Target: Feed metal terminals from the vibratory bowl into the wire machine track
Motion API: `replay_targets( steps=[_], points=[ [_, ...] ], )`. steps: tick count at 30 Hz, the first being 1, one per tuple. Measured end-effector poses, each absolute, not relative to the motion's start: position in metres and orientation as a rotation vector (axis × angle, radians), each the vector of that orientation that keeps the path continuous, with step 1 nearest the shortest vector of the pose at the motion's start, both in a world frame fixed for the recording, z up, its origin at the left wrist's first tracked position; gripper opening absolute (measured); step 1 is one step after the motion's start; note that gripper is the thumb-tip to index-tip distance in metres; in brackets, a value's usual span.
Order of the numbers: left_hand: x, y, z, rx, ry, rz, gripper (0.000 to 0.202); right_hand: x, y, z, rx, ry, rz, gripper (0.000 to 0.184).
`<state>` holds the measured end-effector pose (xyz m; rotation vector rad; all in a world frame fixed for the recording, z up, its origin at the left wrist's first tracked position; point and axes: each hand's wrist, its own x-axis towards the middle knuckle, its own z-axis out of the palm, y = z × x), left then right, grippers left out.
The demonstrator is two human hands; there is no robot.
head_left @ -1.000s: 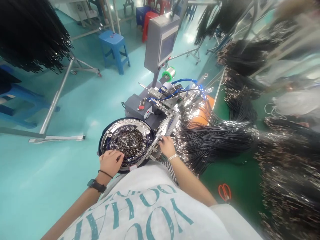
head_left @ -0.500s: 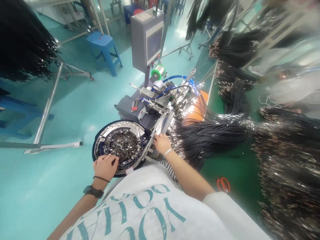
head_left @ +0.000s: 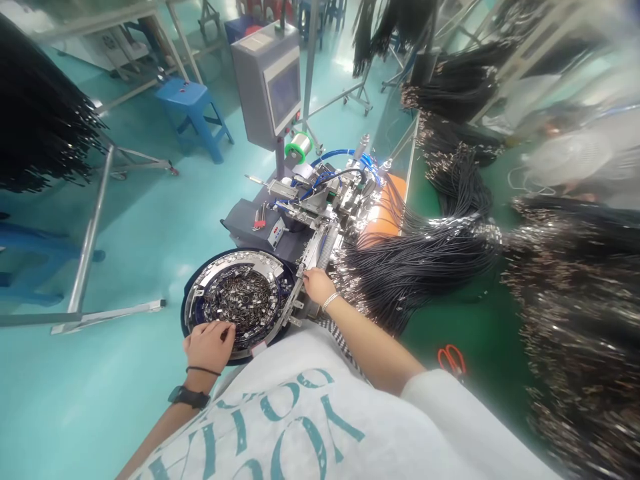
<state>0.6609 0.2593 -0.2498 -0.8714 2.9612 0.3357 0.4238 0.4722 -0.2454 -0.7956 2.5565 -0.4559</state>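
Small shiny metal pieces [head_left: 246, 297] are contained within the round silver metal bowl [head_left: 263, 259] by its dark rim [head_left: 185, 299], where the curled left hand [head_left: 208, 344] is rested, seemingly for support, while the right hand [head_left: 319, 287] is placed at the straight silver track [head_left: 311, 252] beside the bowl, neither's grip being discernible.

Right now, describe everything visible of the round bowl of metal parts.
The bowl is round, open side up, with a dark outer rim and shiny, metal-looking rings inside. Small metal parts heap its middle and dot the rings. A pale tag shows at its near edge. It stands nearer than the grey box, with a metal rail along its right side. The left grip lies over its near-left rim, though contact cannot be told; its underside is hidden.
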Motion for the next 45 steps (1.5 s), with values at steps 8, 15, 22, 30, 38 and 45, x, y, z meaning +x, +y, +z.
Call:
replay_targets(
  steps=[8, 15, 22, 30, 38, 45],
  points=[
    [0.661, 0.257, -0.249, -0.897, 2.917, 0.335, 0.028, 0.423, 0.468, -0.255, -0.662, 2.631, -0.556, 0.027],
    [0.66, 0.254, -0.245, -0.911, 2.829, 0.376, 0.027, 0.418, 0.457, -0.263, -0.521, 2.701, -0.584, 0.017],
    [0.657, 0.255, -0.24, -0.948, 2.738, 0.39, 0.025, 0.416, 0.451, -0.267, -0.483, 2.713, -0.614, 0.013],
    [0.655, 0.26, -0.236, -0.984, 2.76, 0.42, 0.026, 0.412, 0.455, -0.26, -0.507, 2.653, -0.584, 0.018],
    [0.656, 0.265, -0.239, -1.032, 2.85, 0.394, 0.027, 0.399, 0.451, -0.259, -0.455, 2.594, -0.499, 0.012],
    [0.659, 0.267, -0.247, -1.086, 2.923, 0.419, 0.026, 0.4, 0.453, -0.261, -0.475, 2.613, -0.496, 0.011]
  ],
)
